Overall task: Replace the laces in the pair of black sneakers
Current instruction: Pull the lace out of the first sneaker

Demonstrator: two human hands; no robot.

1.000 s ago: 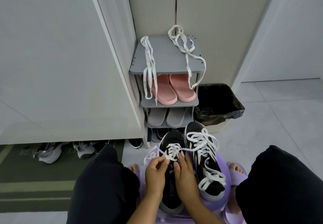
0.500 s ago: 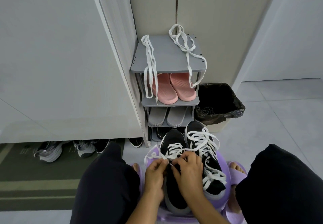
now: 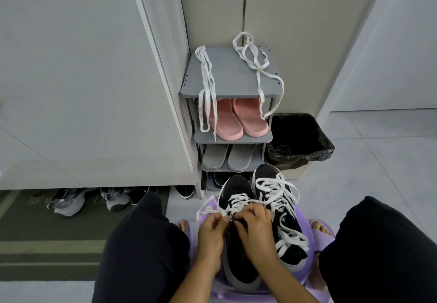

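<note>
Over the left sneaker (image 3: 238,262), fingers (image 3: 221,220) of the left hand (image 3: 211,235) and right hand (image 3: 257,230) pinch its lace (image 3: 236,200), seemingly threading; next, pull it snug

Two black sneakers (image 3: 236,185), fitted with two threaded laces (image 3: 275,190), rest on one purple stool (image 3: 305,226), attended by one left hand (image 3: 210,234) and one right hand (image 3: 257,230). One grey shoe rack (image 3: 230,83) carries two loose laces (image 3: 206,78), two pink slippers (image 3: 227,124) and two grey slippers (image 3: 215,158). One lined bin (image 3: 325,148) stands beside it.
</note>
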